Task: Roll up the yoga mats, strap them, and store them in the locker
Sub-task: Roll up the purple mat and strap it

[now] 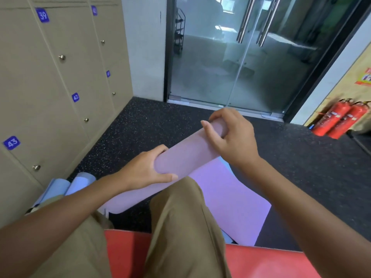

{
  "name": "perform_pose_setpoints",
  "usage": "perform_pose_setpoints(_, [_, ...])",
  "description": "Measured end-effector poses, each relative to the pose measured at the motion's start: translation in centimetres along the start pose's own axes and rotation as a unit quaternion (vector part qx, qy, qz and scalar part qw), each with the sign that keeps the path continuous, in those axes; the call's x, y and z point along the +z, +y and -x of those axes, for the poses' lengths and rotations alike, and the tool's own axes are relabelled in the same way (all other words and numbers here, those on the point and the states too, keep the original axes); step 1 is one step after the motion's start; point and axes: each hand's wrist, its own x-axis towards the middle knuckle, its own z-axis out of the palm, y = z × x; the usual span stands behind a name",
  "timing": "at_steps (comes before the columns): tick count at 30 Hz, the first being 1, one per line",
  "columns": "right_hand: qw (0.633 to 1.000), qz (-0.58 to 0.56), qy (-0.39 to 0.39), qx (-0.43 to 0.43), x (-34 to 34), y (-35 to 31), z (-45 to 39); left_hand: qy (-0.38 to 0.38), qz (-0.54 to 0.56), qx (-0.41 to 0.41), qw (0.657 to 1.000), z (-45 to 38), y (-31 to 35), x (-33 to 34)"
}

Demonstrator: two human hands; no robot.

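Observation:
A pale purple yoga mat (186, 155) is partly rolled into a tube that slants from lower left to upper right above my knees. Its loose flat part (230, 199) hangs down to the dark floor. My left hand (144, 171) grips the middle of the roll, thumb underneath. My right hand (230, 135) curls round the roll's far upper end. Two rolled light blue mats (78, 183) lie on the floor against the lockers. Beige numbered lockers (50, 97) fill the left wall, doors closed.
I sit on a red seat (261, 261), legs in khaki trousers. A glass double door (241, 57) stands ahead. Two red fire extinguishers (339, 119) lean at the right wall. Speckled black flooring (140, 127) lies between the lockers and the door.

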Motion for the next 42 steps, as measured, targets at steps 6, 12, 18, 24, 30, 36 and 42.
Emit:
perform_pose_setpoints(6, [0.998, -0.050, -0.033, -0.001, 0.5, -4.9, 0.6, 0.056, 0.044, 0.034, 0.997, -0.9, 4.7, 1.2])
perform_pose_setpoints(12, [0.976, -0.169, -0.129, 0.036, -1.6, -6.1, 0.6, 0.125, 0.160, 0.056, 0.978, 0.8, 4.6, 2.9])
perform_pose_setpoints(18, [0.962, -0.204, -0.183, -0.013, -1.5, -6.2, 1.4, 0.178, 0.233, 0.077, 0.953, 2.2, 4.0, 3.5])
perform_pose_setpoints(24, [0.955, -0.120, -0.245, -0.120, 0.3, -7.9, 2.1, 0.218, 0.282, 0.060, 0.932, 4.1, 2.5, 3.5])
perform_pose_setpoints(30, [0.934, -0.043, -0.286, -0.209, 2.1, -9.1, 0.6, 0.229, 0.309, 0.047, 0.922, 5.0, 0.9, 2.6])
perform_pose_setpoints(36, [0.929, -0.030, -0.295, -0.222, 4.0, -9.3, -0.4, 0.252, 0.321, 0.019, 0.913, 4.5, -1.0, 2.4])
perform_pose_setpoints(42, [0.936, -0.094, -0.298, -0.161, 2.9, -7.5, 0.1, 0.237, 0.316, 0.029, 0.918, 3.3, -0.3, 3.2])
